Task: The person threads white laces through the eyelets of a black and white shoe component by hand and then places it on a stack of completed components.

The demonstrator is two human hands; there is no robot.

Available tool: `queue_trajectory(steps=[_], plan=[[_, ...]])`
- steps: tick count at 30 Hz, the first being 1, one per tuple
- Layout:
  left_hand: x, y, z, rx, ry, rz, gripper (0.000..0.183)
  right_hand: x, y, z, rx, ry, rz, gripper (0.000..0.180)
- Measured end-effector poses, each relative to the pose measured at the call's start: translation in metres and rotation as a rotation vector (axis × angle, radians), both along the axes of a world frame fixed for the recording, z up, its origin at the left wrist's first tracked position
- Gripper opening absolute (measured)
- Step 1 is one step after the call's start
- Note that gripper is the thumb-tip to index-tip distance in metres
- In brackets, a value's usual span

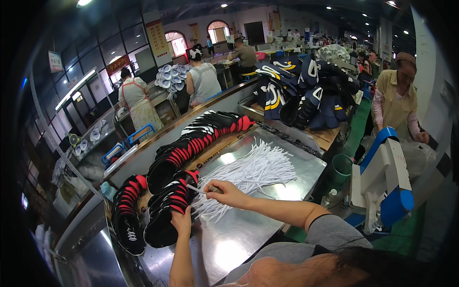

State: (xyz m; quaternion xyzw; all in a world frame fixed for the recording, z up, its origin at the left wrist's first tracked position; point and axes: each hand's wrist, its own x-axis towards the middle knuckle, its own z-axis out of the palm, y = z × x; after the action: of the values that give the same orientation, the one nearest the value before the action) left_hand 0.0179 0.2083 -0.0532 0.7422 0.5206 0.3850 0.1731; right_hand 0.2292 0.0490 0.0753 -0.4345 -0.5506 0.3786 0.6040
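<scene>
My left hand (181,219) grips the near right side of a nested stack of black and red shoe uppers (161,224). Some of its fingers are hidden behind the uppers. Just to the right, my right hand (227,193) holds a small brownish handle (215,189), perhaps of a hand tool. A thin white strip (195,188), perhaps a shoelace, runs from these fingers toward the stack. Beside that hand a large heap of white shoelaces (247,168) lies on the metal tabletop (229,247). Another row of uppers (131,208), white-laced at its near end, lies to the left.
Behind my hands, a long curved row of nested uppers (179,152) lies along the table's raised back edge. Dark blue uppers (297,89) are piled beyond the far end. At right stand a blue and white machine (387,179), a green bin (341,165) and a person (396,93).
</scene>
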Motion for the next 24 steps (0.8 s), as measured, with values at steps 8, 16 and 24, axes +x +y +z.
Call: queue_trajectory(steps=[8, 16, 24], plan=[[-0.055, -0.106, 0.067, -0.340, -0.784, -0.185, 0.040, 0.018, 0.000, -0.025, -0.016, 0.090, 0.013, 0.013], [-0.106, -0.163, 0.012, -1.030, -1.516, -0.600, 0.044, 0.031, -0.050, 0.128, 0.235, 0.403, 0.202, 0.010], [-0.133, -0.147, -0.057, -0.054, -0.576, 0.013, 0.027, 0.028, -0.060, -0.002, -0.156, 0.147, 0.075, 0.025]])
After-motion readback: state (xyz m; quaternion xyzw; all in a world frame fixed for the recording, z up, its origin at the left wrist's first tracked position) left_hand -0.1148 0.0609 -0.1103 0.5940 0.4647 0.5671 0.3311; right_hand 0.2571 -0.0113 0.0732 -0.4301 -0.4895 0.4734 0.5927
